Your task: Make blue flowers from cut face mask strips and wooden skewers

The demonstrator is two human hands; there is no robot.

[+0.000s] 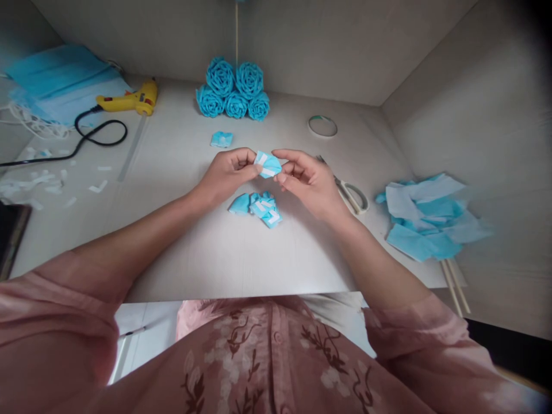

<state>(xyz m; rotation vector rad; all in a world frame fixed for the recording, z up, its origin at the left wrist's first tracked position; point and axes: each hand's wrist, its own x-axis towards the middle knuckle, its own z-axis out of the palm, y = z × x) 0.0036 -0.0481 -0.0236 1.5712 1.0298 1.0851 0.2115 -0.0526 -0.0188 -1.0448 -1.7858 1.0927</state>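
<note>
A small light-blue fabric piece (271,164) with white tape strips on it is held up over the middle of the table. My left hand (230,172) pinches its left side between thumb and fingers. At its right edge, the curled fingers and thumb of my right hand (308,181) close on it. Just below lie a folded blue piece (240,204) and a small pile of blue pieces with white strips (266,209). Another blue piece (221,139) lies flat beyond my left hand. Scissors with pale handles (356,198) rest beside my right hand, partly hidden by it.
Blue crinkled rosettes (236,86) are stacked at the back wall near a thin stick (237,34). A yellow glue gun (129,100) and blue face masks (60,75) lie left, white scraps (38,181) nearer. At right are a tape roll (322,126), blue cuttings (426,215) and sticks (455,287).
</note>
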